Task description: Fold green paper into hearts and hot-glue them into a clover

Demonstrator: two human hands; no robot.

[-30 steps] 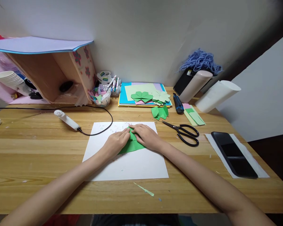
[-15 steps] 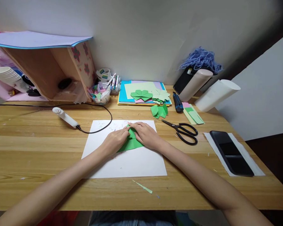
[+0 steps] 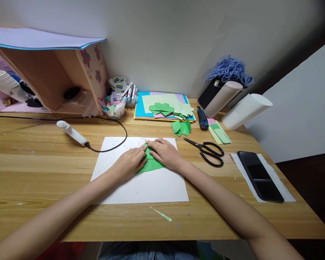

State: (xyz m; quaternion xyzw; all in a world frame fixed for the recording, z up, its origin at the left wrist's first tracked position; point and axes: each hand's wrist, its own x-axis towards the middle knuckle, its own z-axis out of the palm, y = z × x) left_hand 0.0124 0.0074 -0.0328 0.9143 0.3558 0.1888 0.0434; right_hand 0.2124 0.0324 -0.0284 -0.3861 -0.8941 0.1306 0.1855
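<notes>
A folded piece of green paper (image 3: 151, 164) lies on a white sheet (image 3: 151, 187) in the middle of the wooden desk (image 3: 38, 162). My left hand (image 3: 128, 163) rests on the paper's left side, its fingertips pinched at the paper's top edge. From the right, my right hand (image 3: 165, 152) covers the paper's upper part, fingers curled and pressing it down. The fingertips of both hands meet at the paper's top corner.
Black scissors (image 3: 209, 152) lie right of the sheet, a dark phone (image 3: 260, 176) farther right. Behind are stacked coloured papers with green folded shapes (image 3: 162, 108), a blue cutter (image 3: 203, 121), a white corded tool (image 3: 72, 133), a bowl of scraps (image 3: 113, 108) and a cardboard box (image 3: 56, 79).
Both hands stay on the green paper with only slight finger shifts. The view has drifted a little, so everything sits slightly lower-left to upper in frame.
</notes>
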